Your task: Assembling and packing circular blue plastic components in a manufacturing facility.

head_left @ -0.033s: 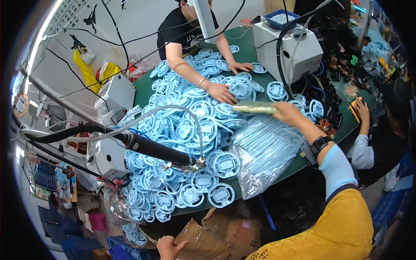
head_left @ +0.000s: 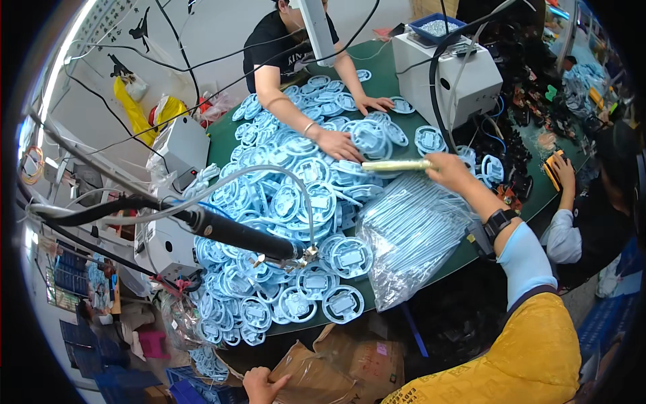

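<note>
L grip [head_left: 261, 385] cut off by btm edge. Near end of pale-yellow strip [head_left: 397, 165] hidden in R grip [head_left: 449, 170]. Co-worker's head [head_left: 286, 8] cut by top edge. Much of tabletop [head_left: 378, 60] hidden under lt-blue ring-shaped pts [head_left: 350, 256]. Dark pcs [head_left: 519, 151] at R too sm. to ID.

Pale blue is dominating over deep green.
The wheel-shaped parts [head_left: 350, 257] are showing one even light blue against the green tabletop [head_left: 385, 81], while the rods [head_left: 412, 236] are striping their clear bag [head_left: 390, 294] in paler blue lines. The strip [head_left: 397, 165] is gleaming pale yellow. The person's yellow garment [head_left: 525, 343] is carrying dark lettering beside a light blue sleeve [head_left: 528, 262] and a black watch [head_left: 499, 222]; the cardboard [head_left: 367, 367] is looking brown, the tray [head_left: 422, 34] blue, the co-worker's shirt [head_left: 268, 52] black with white print.
</note>
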Available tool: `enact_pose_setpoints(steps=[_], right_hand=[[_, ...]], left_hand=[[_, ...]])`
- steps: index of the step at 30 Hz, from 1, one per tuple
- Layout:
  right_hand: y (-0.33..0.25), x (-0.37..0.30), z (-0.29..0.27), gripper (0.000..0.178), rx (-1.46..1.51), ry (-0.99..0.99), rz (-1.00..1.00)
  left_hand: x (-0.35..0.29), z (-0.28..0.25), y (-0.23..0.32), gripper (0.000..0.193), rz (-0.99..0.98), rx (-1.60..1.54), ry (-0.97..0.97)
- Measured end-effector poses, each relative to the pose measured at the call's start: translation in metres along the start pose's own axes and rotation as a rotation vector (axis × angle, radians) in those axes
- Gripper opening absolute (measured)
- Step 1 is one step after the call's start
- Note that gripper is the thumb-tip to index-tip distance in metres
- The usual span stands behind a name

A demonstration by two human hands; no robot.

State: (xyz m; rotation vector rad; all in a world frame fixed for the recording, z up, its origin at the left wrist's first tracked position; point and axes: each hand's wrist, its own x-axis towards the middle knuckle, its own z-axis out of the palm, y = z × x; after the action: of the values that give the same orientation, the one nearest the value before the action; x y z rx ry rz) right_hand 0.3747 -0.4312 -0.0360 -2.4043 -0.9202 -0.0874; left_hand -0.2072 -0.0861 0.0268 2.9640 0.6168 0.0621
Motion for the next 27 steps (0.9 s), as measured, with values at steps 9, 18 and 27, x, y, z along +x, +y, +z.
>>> enact_pose_setpoints(steps=[9, 18, 27], right_hand=[[0.006, 0.062, -0.006, 0.025, -0.162, 0.485, 0.124], [0.025, 0.136, 0.1, 0.035, 0.033, 0.189, 0.279], [-0.047, 0.108, 0.14, 0.046, -0.005, 0.422, -0.082]], left_hand=[[-0.014, -0.001, 0.003, 0.052, -0.019, 0.058, -0.048], [0.0, -0.013, 0.023, 0.047, 0.026, 0.068, -0.092], [0.007, -0.002, 0.018, 0.046, 0.075, -0.03, -0.067]])
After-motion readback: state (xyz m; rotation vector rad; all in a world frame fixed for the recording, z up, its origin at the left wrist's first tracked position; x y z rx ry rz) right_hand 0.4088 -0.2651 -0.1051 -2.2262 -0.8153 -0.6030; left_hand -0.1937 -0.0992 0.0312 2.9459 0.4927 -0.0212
